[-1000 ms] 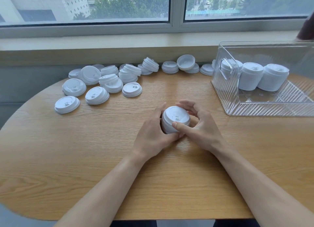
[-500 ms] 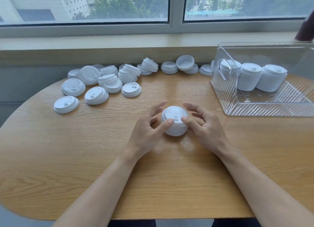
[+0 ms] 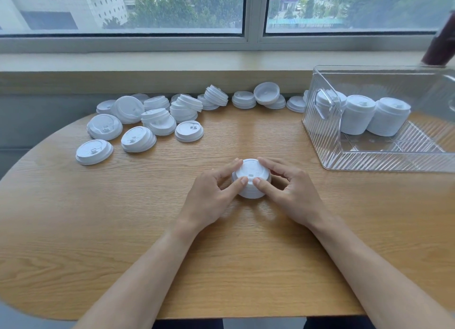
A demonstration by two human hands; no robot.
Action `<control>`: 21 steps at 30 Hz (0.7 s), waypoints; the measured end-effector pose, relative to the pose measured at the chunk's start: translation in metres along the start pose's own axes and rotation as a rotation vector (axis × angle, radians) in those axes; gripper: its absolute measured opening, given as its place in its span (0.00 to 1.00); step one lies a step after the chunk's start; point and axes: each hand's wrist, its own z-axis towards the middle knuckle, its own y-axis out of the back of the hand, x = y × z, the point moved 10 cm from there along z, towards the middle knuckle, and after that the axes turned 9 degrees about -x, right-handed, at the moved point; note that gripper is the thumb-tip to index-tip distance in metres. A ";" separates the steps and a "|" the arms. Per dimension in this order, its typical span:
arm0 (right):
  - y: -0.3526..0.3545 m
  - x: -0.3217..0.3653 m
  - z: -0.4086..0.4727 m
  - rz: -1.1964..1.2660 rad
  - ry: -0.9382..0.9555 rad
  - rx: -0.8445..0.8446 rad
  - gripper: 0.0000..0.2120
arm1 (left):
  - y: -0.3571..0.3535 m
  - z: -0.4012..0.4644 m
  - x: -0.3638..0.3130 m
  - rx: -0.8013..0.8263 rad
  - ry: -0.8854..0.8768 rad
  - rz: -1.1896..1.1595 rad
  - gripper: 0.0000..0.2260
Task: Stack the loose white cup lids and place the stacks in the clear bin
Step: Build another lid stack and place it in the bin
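A short stack of white cup lids point(image 3: 251, 172) stands upright on the wooden table point(image 3: 147, 230), near its middle. My left hand point(image 3: 211, 195) holds its left side, thumb on the top lid and index finger along the far rim. My right hand point(image 3: 293, 195) mirrors it on the right side, thumb tip next to the left thumb. The clear bin point(image 3: 369, 162) sits at the right and holds three taller lid stacks point(image 3: 358, 115). Several loose lids point(image 3: 189, 131) lie scattered at the back left of the table.
More lids and small leaning piles point(image 3: 216, 96) line the table's back edge below the window ledge point(image 3: 172, 65). A dark object point(image 3: 440, 45) stands on the ledge behind the bin. The table's rounded left edge point(image 3: 37, 151) curves near the outermost lid point(image 3: 94, 152).
Both hands have loosened from wrapping the stack's sides; thumbs and index fingers now sit on the top lid. The stack stays in place on the table.
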 end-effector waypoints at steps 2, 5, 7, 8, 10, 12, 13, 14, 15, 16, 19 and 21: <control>-0.002 0.000 0.000 -0.020 -0.005 0.009 0.23 | 0.000 0.002 0.000 0.004 -0.006 0.029 0.20; -0.003 0.001 0.001 -0.062 -0.004 0.020 0.24 | 0.000 0.003 0.001 0.016 -0.016 0.055 0.21; -0.004 0.000 0.001 -0.081 -0.010 0.036 0.24 | 0.000 0.003 0.001 0.026 -0.019 0.054 0.21; -0.004 0.000 0.002 -0.091 -0.010 0.043 0.24 | 0.000 0.003 0.002 0.026 -0.022 0.056 0.21; -0.004 0.000 0.001 -0.113 -0.007 0.052 0.25 | 0.001 0.003 0.001 0.018 -0.029 0.072 0.21; -0.003 0.000 0.001 -0.130 -0.006 0.059 0.25 | 0.001 0.002 0.000 0.008 -0.036 0.085 0.21; -0.004 0.000 0.000 -0.136 -0.006 0.066 0.25 | 0.001 0.001 0.000 0.004 -0.034 0.084 0.21; -0.004 0.001 -0.001 -0.140 -0.003 0.074 0.26 | 0.001 0.000 0.001 0.001 -0.027 0.072 0.21; -0.005 0.001 -0.003 -0.140 0.001 0.078 0.26 | 0.001 -0.001 0.001 -0.007 -0.016 0.051 0.21; -0.005 0.001 -0.004 -0.136 0.004 0.079 0.26 | 0.002 -0.001 0.002 -0.015 -0.005 0.025 0.21; -0.006 0.002 -0.004 -0.120 0.008 0.077 0.26 | 0.006 -0.002 0.004 -0.047 0.002 -0.007 0.19; -0.009 0.003 -0.003 -0.132 0.020 0.079 0.26 | 0.011 -0.001 0.003 -0.083 -0.005 -0.001 0.14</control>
